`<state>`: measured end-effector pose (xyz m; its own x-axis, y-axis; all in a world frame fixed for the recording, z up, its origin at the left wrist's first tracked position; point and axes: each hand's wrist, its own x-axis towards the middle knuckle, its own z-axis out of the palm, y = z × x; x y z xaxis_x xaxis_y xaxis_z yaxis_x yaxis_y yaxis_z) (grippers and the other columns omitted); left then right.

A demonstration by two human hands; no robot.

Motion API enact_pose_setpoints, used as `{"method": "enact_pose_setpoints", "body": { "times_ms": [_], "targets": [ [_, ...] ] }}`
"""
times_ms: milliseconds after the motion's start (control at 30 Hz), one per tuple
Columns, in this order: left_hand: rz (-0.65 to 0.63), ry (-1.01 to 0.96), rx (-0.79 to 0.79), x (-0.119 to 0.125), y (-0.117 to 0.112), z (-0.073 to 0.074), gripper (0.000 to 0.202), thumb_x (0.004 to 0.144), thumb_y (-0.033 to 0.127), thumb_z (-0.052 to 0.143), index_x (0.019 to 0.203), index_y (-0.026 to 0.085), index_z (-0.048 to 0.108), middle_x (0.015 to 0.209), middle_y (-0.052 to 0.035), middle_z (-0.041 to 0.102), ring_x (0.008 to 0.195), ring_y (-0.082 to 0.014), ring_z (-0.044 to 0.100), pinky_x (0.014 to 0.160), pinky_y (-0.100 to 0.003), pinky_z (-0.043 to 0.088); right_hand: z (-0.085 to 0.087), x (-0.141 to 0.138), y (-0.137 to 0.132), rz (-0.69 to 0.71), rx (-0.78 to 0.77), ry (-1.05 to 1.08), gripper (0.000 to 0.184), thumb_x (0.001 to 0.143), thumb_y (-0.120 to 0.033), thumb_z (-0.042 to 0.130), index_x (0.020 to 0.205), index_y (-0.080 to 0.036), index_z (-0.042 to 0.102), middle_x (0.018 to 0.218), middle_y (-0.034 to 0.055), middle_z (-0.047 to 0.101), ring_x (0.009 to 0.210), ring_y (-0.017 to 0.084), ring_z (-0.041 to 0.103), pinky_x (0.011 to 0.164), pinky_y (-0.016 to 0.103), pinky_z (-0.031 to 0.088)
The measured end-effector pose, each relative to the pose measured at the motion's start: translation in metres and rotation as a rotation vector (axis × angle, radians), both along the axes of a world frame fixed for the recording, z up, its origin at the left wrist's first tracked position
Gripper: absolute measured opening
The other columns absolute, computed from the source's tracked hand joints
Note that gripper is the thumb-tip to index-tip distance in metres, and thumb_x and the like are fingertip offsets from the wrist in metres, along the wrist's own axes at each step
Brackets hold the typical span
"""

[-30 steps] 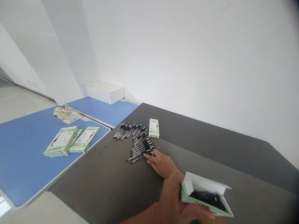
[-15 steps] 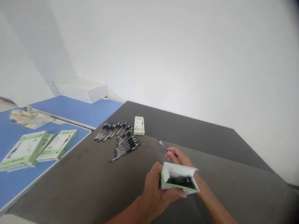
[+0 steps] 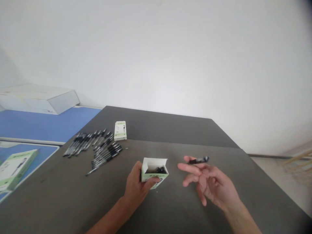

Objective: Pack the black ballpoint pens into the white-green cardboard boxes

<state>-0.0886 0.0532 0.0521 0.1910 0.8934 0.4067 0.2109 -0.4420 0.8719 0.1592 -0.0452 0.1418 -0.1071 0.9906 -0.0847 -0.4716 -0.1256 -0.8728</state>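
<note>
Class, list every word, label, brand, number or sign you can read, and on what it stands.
None is legible.
Open box in the left hand: print too blurred.
Box on the dark table: print too small.
Box on the blue table: print too blurred.
Pens: nothing legible.

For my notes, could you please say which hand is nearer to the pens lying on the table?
Left. The left hand is right of the pens, lower in view; the right hand is farther right.
</note>
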Motion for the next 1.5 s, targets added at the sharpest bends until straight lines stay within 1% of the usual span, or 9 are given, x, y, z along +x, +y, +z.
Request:
{"method": "enact_pose_setpoints", "body": {
  "times_ms": [100, 233, 400, 567, 700, 933, 1133, 1367, 1500],
  "targets": [
    [-0.008, 0.054, -0.015, 0.001, -0.001, -0.005, 0.035, 0.081, 0.054, 0.078, 0.085, 0.022, 0.064, 0.074, 0.0022, 0.067, 0.064, -0.0194, 0.065, 0.06, -0.028, 0.05, 0.005, -0.006, -0.011, -0.075, 0.13, -0.068, 0.037, 0.089, -0.022, 0.082, 0.124, -0.031, 0.074, 0.125, 0.0068, 0.081, 0.076, 0.018, 0.083, 0.043, 0.014, 0.058],
    [-0.059, 0.093, -0.012, 0.0, -0.003, -0.011, 0.042, 0.081, 0.061, 0.078, 0.084, 0.022, 0.061, 0.074, 0.0019, 0.066, 0.063, -0.0187, 0.063, 0.059, -0.028, 0.048, 0.014, -0.028, -0.021, -0.236, 0.253, -0.141, 0.019, 0.101, -0.043, 0.072, 0.105, -0.025, 0.075, 0.091, 0.0049, 0.086, 0.038, 0.006, 0.067, 0.035, 0.007, 0.043],
    [-0.099, 0.116, 0.0, -0.003, -0.004, -0.011, 0.046, 0.081, 0.065, 0.078, 0.086, 0.022, 0.062, 0.075, 0.002, 0.067, 0.063, -0.0174, 0.063, 0.06, -0.027, 0.047, 0.017, -0.055, -0.022, -0.343, 0.345, -0.462, 0.034, 0.11, -0.051, 0.052, 0.102, -0.022, 0.069, 0.082, 0.0062, 0.083, 0.035, 0.007, 0.057, 0.037, 0.016, 0.041],
    [-0.107, 0.117, 0.106, -0.003, -0.008, -0.011, 0.05, 0.083, 0.069, 0.077, 0.089, 0.021, 0.065, 0.077, 0.0009, 0.068, 0.065, -0.0177, 0.065, 0.061, -0.027, 0.048, 0.005, -0.061, -0.012, -0.232, 0.402, -0.873, 0.034, 0.112, -0.038, 0.048, 0.098, -0.022, 0.074, 0.09, 0.0045, 0.082, 0.043, 0.009, 0.064, 0.047, 0.02, 0.051],
    [-0.081, 0.146, 0.172, -0.002, -0.009, -0.01, 0.045, 0.087, 0.066, 0.075, 0.088, 0.021, 0.066, 0.074, 0.0013, 0.068, 0.062, -0.0167, 0.065, 0.058, -0.025, 0.046, -0.001, -0.066, 0.001, -0.185, 0.442, -1.027, 0.036, 0.111, -0.037, 0.047, 0.098, -0.024, 0.078, 0.099, 0.0024, 0.082, 0.041, 0.006, 0.061, 0.049, 0.02, 0.051],
    [-0.063, 0.124, 0.094, 0.001, -0.009, -0.002, 0.045, 0.089, 0.065, 0.071, 0.084, 0.021, 0.064, 0.07, 0.003, 0.063, 0.058, -0.0159, 0.06, 0.055, -0.025, 0.042, -0.004, -0.073, 0.019, -0.283, 0.471, -1.108, 0.024, 0.103, -0.042, 0.066, 0.113, -0.026, 0.082, 0.08, 0.0013, 0.079, 0.056, 0.013, 0.065, 0.054, 0.023, 0.052],
    [-0.037, 0.027, -0.014, 0.002, -0.01, 0.001, 0.038, 0.084, 0.056, 0.078, 0.088, 0.021, 0.064, 0.078, 0.0011, 0.068, 0.066, -0.0182, 0.065, 0.062, -0.027, 0.05, 0.008, -0.062, 0.016, -0.464, 0.493, -1.077, 0.045, 0.09, -0.039, 0.083, 0.134, -0.031, 0.074, 0.071, -0.0052, 0.072, 0.045, 0.007, 0.051, 0.048, 0.021, 0.048],
    [-0.001, -0.19, 0.038, -0.002, -0.007, 0.01, 0.036, 0.083, 0.052, 0.082, 0.093, 0.021, 0.067, 0.077, 0.0017, 0.07, 0.064, -0.0173, 0.066, 0.059, -0.026, 0.053, 0.002, -0.047, 0.014, -0.842, 0.652, -0.818, 0.025, 0.1, -0.046, 0.07, 0.115, -0.028, 0.08, 0.073, 0.0012, 0.071, 0.047, 0.011, 0.053, 0.042, 0.023, 0.042],
    [-0.009, -0.268, 0.126, -0.004, -0.008, 0.014, 0.05, 0.081, 0.069, 0.079, 0.09, 0.022, 0.066, 0.073, 0.0015, 0.067, 0.058, -0.0162, 0.061, 0.055, -0.026, 0.051, -0.012, -0.041, 0.015, -0.82, 0.683, -0.725, 0.037, 0.106, -0.053, 0.058, 0.121, -0.025, 0.077, 0.081, 0.0051, 0.071, 0.05, 0.012, 0.053, 0.043, 0.025, 0.042]
  ]
}}
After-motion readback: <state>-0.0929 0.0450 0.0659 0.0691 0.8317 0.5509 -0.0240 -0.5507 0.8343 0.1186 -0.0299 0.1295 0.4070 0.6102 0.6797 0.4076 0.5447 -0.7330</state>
